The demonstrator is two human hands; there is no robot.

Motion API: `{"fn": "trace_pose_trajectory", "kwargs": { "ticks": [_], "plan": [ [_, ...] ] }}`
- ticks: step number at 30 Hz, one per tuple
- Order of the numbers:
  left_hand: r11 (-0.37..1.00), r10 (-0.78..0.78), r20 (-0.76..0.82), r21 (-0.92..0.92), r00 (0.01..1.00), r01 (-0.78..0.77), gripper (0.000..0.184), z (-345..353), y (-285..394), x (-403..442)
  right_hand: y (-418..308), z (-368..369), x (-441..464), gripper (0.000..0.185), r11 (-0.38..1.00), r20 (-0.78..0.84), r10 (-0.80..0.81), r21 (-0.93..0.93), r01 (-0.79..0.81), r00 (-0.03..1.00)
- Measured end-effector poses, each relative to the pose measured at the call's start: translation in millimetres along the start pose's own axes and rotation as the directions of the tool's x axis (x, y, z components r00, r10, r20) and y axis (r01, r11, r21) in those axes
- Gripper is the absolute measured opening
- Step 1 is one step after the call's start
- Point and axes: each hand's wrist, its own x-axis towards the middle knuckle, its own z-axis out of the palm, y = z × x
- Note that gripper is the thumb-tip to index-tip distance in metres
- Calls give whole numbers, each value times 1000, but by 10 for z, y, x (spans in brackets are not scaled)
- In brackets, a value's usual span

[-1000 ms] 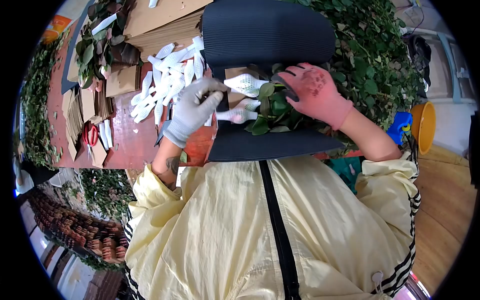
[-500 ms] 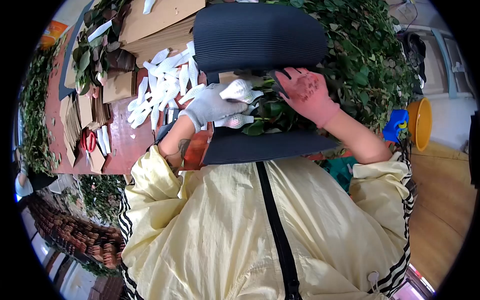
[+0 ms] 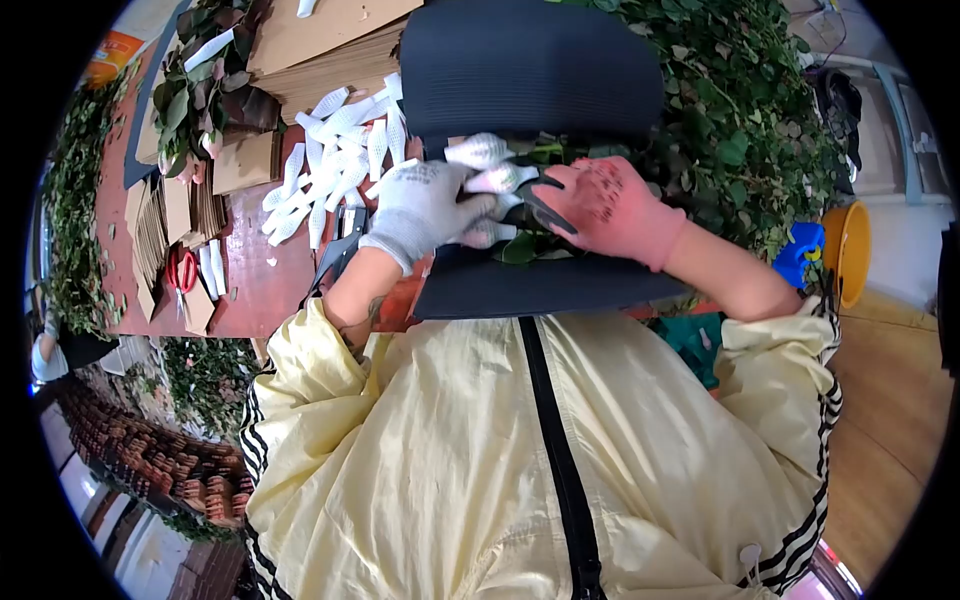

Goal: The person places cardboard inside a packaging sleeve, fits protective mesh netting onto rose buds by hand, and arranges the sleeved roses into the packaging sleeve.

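Observation:
Several roses in white foam nets (image 3: 500,179) lie on a dark ribbed mat (image 3: 545,290), their leafy stems pointing right. My left hand (image 3: 418,205), in a pale grey glove, is at the left side of the netted heads, with its thumb against them; what its fingers grip, if anything, is hidden. My right hand (image 3: 600,205), in a pink glove with dark fingertips, is bent over the stems just right of the nets, its fingers closed around them. A pile of empty white foam nets (image 3: 335,160) lies left of the mat.
Cardboard sheets (image 3: 325,65) are stacked at the upper left. Red-handled scissors (image 3: 182,272) lie on the red table (image 3: 255,290). Cut greenery (image 3: 745,150) fills the right side, near a yellow bucket (image 3: 853,255) and a blue object (image 3: 797,255). Another person's arm shows at the far left.
My left hand has moved right to the netted heads. My right hand has shifted down and left, its fingers closing on the stems. The netted roses have shifted.

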Motion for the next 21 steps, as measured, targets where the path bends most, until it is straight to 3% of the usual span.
{"fn": "trace_pose_trajectory", "kwargs": {
  "ticks": [1,3,4,6,10,15,17,21],
  "plan": [
    [999,-29,-68,-42,997,26,39,31,-36,33,-3,-9,81,31,1000,205,31,-9,-30,978],
    [997,5,-149,-72,989,-16,36,1,-84,80,-46,-55,252,42,989,487,121,10,-144,865],
    [997,-5,-155,-72,988,-6,36,52,-168,116,-34,12,247,42,991,483,111,11,-133,868],
    [999,48,-354,-3,934,-53,40,188,-351,182,-6,204,220,35,996,227,78,27,-86,971],
    [996,39,-309,-63,950,-61,46,268,-406,186,-81,198,361,23,997,359,14,66,-41,933],
    [987,-6,-246,-158,969,-34,52,308,-477,245,-103,86,335,19,992,255,103,49,-119,962],
    [991,-83,-115,-112,990,70,55,228,-389,228,-101,88,339,20,991,251,121,33,-133,960],
    [996,-5,-124,-91,992,-6,57,212,-431,222,-81,132,381,21,989,274,90,88,-118,957]
  ]
}}
